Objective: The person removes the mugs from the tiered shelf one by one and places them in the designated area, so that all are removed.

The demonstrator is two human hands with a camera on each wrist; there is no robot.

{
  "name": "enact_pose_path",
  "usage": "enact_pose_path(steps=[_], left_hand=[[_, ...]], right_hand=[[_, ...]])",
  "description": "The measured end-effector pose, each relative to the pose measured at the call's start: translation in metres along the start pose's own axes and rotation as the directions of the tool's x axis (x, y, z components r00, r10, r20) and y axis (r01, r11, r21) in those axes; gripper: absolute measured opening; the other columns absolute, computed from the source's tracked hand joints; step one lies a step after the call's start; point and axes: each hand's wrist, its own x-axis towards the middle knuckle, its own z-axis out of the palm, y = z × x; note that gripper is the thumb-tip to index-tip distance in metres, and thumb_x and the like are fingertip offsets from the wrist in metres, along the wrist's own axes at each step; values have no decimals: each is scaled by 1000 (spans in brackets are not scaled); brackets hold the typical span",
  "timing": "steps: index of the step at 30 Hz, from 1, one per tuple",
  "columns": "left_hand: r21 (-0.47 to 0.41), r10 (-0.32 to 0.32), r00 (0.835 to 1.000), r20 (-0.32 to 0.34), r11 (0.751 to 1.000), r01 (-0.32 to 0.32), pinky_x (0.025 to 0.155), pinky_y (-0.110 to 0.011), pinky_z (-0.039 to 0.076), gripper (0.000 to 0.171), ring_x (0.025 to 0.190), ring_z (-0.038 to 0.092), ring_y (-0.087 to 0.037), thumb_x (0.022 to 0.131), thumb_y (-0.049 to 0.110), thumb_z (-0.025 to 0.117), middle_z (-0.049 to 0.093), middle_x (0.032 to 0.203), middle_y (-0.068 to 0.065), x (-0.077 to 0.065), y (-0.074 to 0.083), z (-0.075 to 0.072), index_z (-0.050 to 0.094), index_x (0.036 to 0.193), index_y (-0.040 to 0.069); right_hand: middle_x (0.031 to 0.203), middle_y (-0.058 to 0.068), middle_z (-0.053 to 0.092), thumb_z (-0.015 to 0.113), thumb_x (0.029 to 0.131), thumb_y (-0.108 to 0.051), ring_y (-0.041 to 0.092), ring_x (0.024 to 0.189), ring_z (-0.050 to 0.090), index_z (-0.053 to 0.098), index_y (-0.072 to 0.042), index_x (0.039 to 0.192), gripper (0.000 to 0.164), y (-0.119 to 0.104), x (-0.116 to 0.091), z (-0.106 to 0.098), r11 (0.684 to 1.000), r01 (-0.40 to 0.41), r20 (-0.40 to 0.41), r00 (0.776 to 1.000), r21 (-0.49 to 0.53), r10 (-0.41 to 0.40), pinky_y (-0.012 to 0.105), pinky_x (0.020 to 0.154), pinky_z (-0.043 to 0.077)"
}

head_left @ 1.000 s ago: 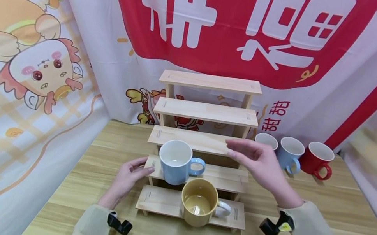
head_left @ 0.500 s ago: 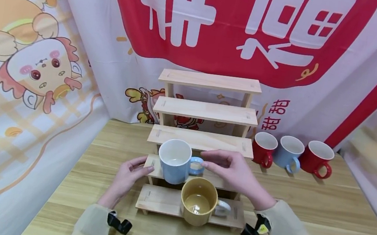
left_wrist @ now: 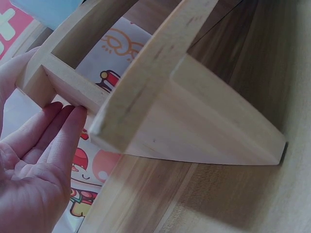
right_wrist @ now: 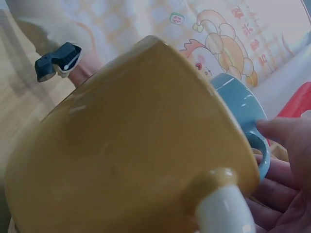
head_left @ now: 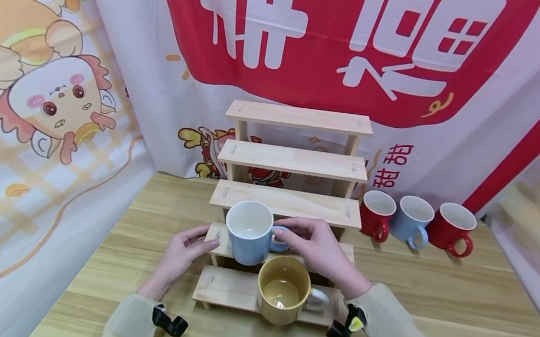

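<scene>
A light blue mug (head_left: 247, 244) with a white inside stands on the second step from the bottom of a wooden stepped shelf (head_left: 286, 201). My right hand (head_left: 318, 247) pinches its handle, thumb at the top of the loop, as the right wrist view also shows. My left hand (head_left: 183, 256) grips the left end of that step; in the left wrist view its fingertips (left_wrist: 77, 114) press the wood from below. A mustard-yellow mug (head_left: 281, 305) with a white handle sits on the lowest step. From the right wrist it fills much of the view and partly hides the blue mug (right_wrist: 238, 99).
On the table (head_left: 417, 288), right of the shelf, stand a red mug (head_left: 370, 217), a blue mug (head_left: 407, 224) and another red mug (head_left: 444, 235) in a row. A printed cloth (head_left: 197, 98) hangs close behind the shelf, with more cloth at both sides.
My right hand has come left and down from beside the third step to the blue mug and taken its handle. The left hand and both mugs on the shelf have stayed in place.
</scene>
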Motion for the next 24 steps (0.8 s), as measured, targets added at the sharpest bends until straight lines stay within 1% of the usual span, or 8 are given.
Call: enact_pose_path(steps=[3,9,12,18,24], left_hand=[[4,-2,1000,4,1000,2,95,-30,55,61,115,65,-26,89,17,81,63,134,-20,0,0,-1,55,142,1],[7,-3,1000,2,1000,3,95,-30,55,61,114,65,-25,89,18,81,63,133,-20,1,-1,-1,55,141,0],[15,6,1000,0,1000,-6,95,-29,55,60,113,66,-24,89,17,80,63,133,-21,1,-1,0,55,141,-1],[11,9,1000,-3,1000,-9,95,-27,54,59,114,66,-23,90,14,79,61,135,-23,0,0,2,54,141,-2],[20,5,1000,-8,1000,-5,95,-26,54,58,116,65,-24,91,15,79,61,135,-22,-1,2,2,55,141,-1]], right_hand=[[110,7,75,73,97,-31,24,99,71,75,-8,119,32,1,3,2,1000,-15,-15,1000,26,15,39,77,63],[106,7,76,74,96,-31,23,97,72,76,-9,117,31,2,3,3,998,-43,-34,998,37,45,38,77,63],[108,8,75,74,96,-30,24,98,72,76,-7,117,31,3,2,4,998,-44,-43,998,49,46,37,77,63],[117,13,72,71,99,-23,31,102,70,74,0,119,31,8,3,6,993,-39,-45,998,107,44,40,81,62],[118,16,71,69,100,-19,35,104,69,72,3,121,31,11,3,6,984,-41,-45,998,173,50,42,83,61]])
